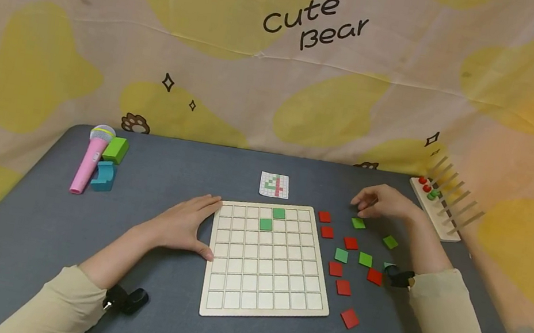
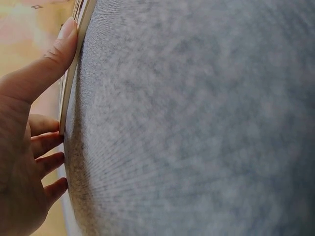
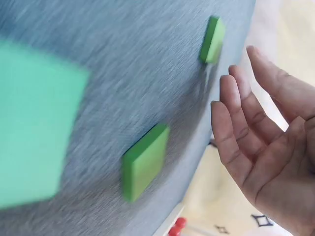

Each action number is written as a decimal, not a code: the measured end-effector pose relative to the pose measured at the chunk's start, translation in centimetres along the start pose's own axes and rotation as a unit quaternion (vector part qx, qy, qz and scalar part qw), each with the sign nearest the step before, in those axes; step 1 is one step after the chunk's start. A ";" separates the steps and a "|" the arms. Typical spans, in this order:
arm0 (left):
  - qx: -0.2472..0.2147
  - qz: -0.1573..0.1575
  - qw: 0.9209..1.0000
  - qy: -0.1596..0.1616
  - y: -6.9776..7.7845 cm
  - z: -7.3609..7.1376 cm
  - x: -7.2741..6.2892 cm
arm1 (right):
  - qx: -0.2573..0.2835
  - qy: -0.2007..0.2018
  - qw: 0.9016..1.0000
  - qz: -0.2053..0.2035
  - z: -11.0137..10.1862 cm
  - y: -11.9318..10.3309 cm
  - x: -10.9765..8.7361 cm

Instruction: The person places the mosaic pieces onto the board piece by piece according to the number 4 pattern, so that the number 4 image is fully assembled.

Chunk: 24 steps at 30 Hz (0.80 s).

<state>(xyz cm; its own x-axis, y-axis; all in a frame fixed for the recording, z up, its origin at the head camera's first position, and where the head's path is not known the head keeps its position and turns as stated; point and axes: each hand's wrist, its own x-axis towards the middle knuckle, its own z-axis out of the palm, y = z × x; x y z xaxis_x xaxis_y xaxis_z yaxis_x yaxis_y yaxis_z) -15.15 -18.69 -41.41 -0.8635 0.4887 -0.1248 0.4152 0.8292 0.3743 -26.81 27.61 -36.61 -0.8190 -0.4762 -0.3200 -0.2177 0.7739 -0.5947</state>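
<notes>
A pale board with a grid of white squares (image 1: 265, 268) lies mid-table, two green tiles (image 1: 265, 224) set in its upper rows. Along its left edge rests my left hand (image 1: 185, 222), thumb and fingers spread; the left wrist view shows the thumb (image 2: 61, 46) against the board's rim (image 2: 71, 78). To the right of the board, my right hand (image 1: 381, 202) hovers just behind a loose green tile (image 1: 358, 223). Its fingers are relaxed and hold nothing, as the right wrist view shows the bare palm (image 3: 280, 162) beside green tiles (image 3: 145, 162).
Several red tiles (image 1: 351, 243) and green tiles lie scattered right of the board. Behind it is a small card with a green and red grid pattern (image 1: 274, 186). A pegged rack (image 1: 439, 217) stands far right; a pink microphone (image 1: 88, 164), green block (image 1: 116, 150) and blue block (image 1: 103, 175) lie left.
</notes>
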 end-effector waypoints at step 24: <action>0.008 0.008 1.000 0.006 -0.2 0.3 0.2 | 0.039 -0.064 0.997 0.000 0.2 2.6 -0.5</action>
<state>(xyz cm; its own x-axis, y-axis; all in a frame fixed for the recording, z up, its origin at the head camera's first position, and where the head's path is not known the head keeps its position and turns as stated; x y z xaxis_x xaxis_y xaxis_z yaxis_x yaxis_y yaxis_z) -15.31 -18.69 -41.76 -0.8604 0.4981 -0.1078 0.4327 0.8257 0.3619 -26.87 29.76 -38.16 -0.7434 -0.5297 -0.4084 -0.1724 0.7417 -0.6482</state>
